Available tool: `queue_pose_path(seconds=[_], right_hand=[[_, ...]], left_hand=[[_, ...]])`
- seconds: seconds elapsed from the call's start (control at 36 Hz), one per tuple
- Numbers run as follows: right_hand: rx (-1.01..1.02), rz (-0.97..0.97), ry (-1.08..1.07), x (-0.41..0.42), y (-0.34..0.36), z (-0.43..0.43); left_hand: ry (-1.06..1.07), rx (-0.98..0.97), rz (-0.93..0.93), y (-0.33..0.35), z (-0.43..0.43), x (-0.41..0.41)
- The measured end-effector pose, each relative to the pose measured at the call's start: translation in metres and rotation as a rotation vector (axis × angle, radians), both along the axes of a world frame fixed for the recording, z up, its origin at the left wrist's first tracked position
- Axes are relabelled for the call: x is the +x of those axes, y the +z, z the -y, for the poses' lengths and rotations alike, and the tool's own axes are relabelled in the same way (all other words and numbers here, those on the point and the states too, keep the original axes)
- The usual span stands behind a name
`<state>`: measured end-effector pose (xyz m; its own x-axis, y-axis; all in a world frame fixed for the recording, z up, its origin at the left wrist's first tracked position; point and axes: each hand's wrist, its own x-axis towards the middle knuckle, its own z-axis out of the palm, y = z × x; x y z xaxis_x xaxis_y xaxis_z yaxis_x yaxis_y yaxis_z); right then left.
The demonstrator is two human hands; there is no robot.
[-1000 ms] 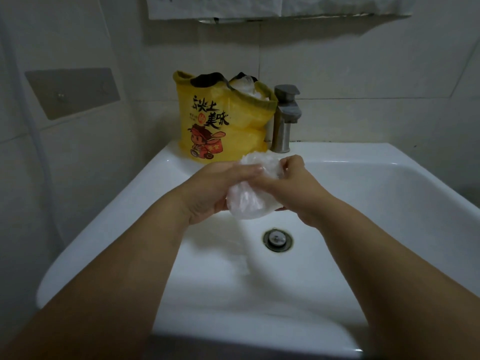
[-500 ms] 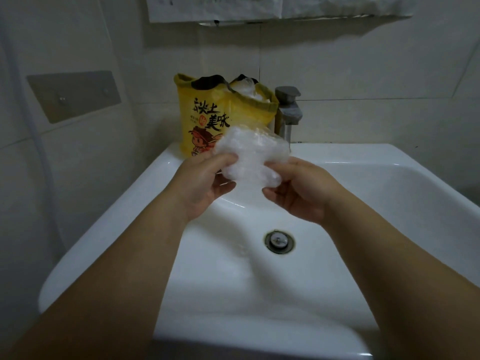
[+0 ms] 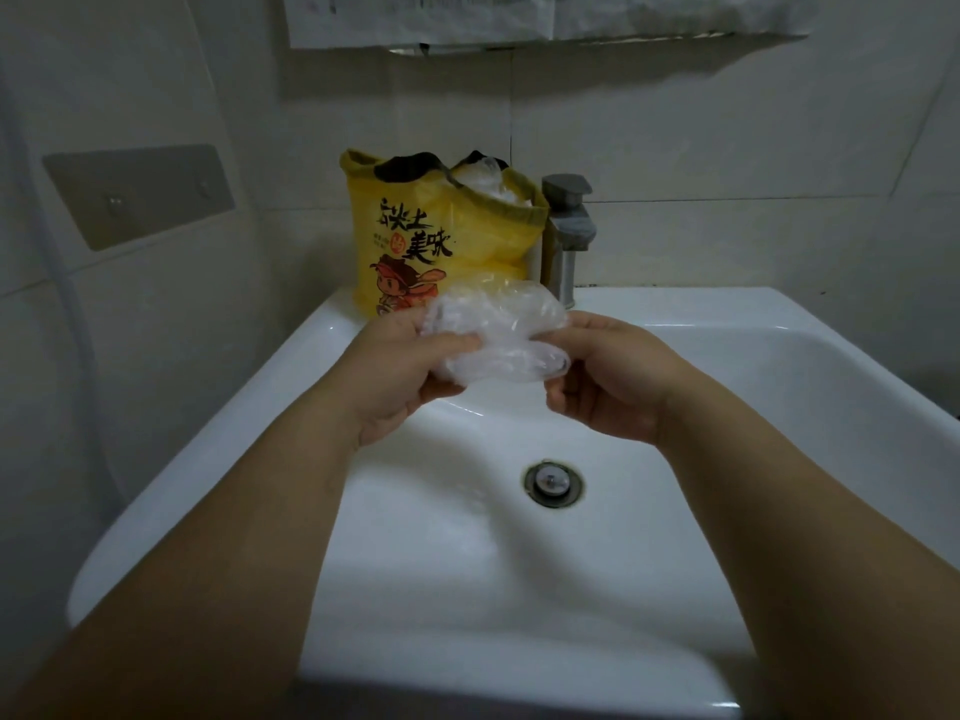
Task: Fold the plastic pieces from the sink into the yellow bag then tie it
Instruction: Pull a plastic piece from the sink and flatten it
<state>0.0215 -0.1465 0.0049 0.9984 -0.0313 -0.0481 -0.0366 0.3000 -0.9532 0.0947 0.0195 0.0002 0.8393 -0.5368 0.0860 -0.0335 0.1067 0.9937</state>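
I hold the plastic up over the sink, in front of the bag, which stands on the back rim just beside the tap. My left hand pinches its left side, thumb on top and fingers underneath. My right hand has thumb and curled fingers closed on the right end, though I cannot tell how much film they catch. The two hands are close, with only the crumpled plastic between them. It is thin clear film, near weightless I judge, and quite limp, so it will not keep a crease by itself and will likely puff open once I let go. It looks glossy, so it may slide between my fingers. It won't shatter, but hard pulling could stretch or tear it. I think the best hold is at opposite edges, to draw it flat, then fold, press the air out and pinch the fold itself. The bag's mouth is open and already shows stuffed pieces at the top, so room looks tight. The bag is soft too and may tip when I push in.
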Motion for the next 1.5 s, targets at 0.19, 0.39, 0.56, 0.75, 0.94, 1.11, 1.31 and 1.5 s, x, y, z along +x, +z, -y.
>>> queue_pose_path(seconds=[0.19,0.39,0.56,0.75,0.94,1.11,1.31,1.5], right_hand=[[0.031,0.057,0.016,-0.004,0.006,0.006],[0.016,0.058,0.068,-0.010,0.009,0.012],[-0.007,0.017,0.097,-0.012,0.010,0.013],[-0.186,0.033,-0.150,-0.004,0.004,0.007],[-0.390,0.138,-0.254,0.000,-0.002,0.002],[-0.529,0.153,-0.280,0.002,-0.003,0.001],[-0.579,0.205,-0.296,0.000,-0.003,0.004],[-0.895,0.245,-0.322,0.002,-0.008,0.006]], left_hand=[[-0.039,-0.108,-0.082,0.004,-0.002,-0.001],[-0.115,-0.102,-0.152,0.008,-0.007,-0.007],[-0.093,-0.126,-0.133,0.008,-0.006,-0.007],[0.022,0.019,-0.011,0.007,-0.004,-0.006],[0.201,0.216,0.324,-0.002,0.002,-0.005],[0.190,0.171,0.318,-0.002,0.000,-0.005],[0.214,0.182,0.426,-0.003,-0.001,-0.002],[0.304,0.346,0.705,-0.009,0.001,0.000]])
